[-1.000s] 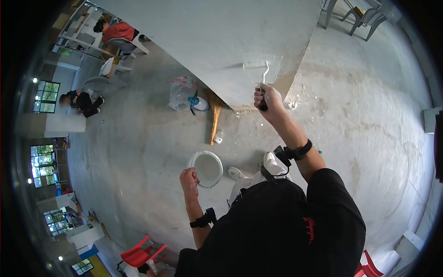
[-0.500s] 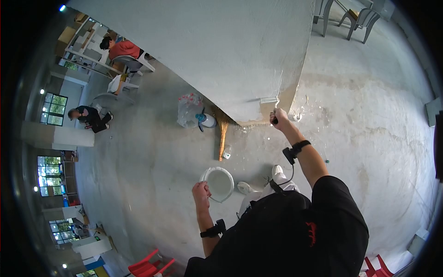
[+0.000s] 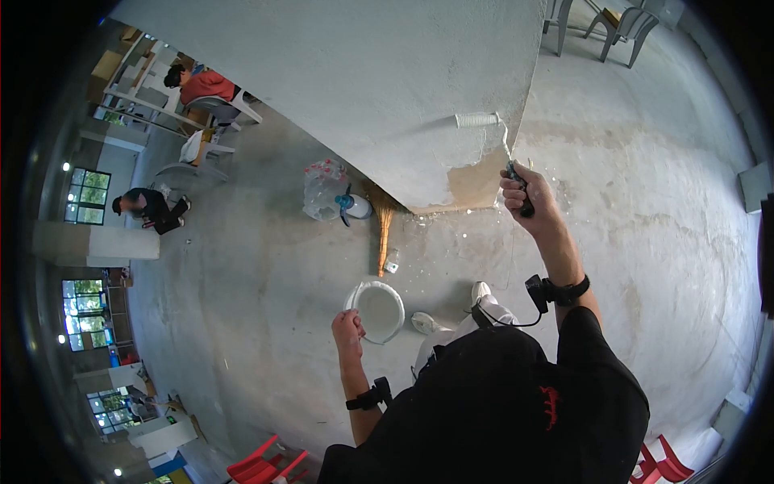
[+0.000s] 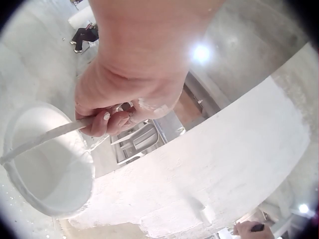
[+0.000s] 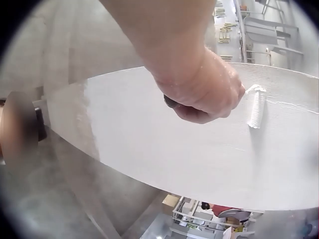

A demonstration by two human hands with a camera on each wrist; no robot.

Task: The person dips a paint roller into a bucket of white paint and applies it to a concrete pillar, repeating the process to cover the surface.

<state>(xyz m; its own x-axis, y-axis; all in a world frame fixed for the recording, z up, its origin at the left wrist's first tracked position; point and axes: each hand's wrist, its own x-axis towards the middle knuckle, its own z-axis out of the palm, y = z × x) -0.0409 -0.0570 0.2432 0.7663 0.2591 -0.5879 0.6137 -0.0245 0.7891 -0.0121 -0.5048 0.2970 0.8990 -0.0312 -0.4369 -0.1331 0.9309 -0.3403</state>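
My right hand (image 3: 532,198) grips the dark handle of a paint roller (image 3: 477,120), whose white sleeve lies against the wall (image 3: 387,89) near its right edge. White paint covers much of the wall, with a bare tan patch (image 3: 476,184) at its lower corner. In the right wrist view the roller sleeve (image 5: 256,108) stands just beyond the curled fingers. Low in front of the body, my left hand (image 3: 348,332) holds the rim-side handle (image 4: 47,135) of a white bucket (image 4: 50,164), its fingers curled round it. Paint spots the left fingers.
A straw broom (image 3: 384,238), a blue-topped spray bottle (image 3: 353,206) and a clear plastic bag (image 3: 322,189) are by the wall's base. Two people sit at the left, one in red (image 3: 208,85). Grey chairs (image 3: 630,32) stand top right, red chairs (image 3: 266,461) at the bottom.
The roller has gone down to the wall's lower corner and back up, now farther right. The right hand moved with it. The left hand and bucket have shifted slightly in view.
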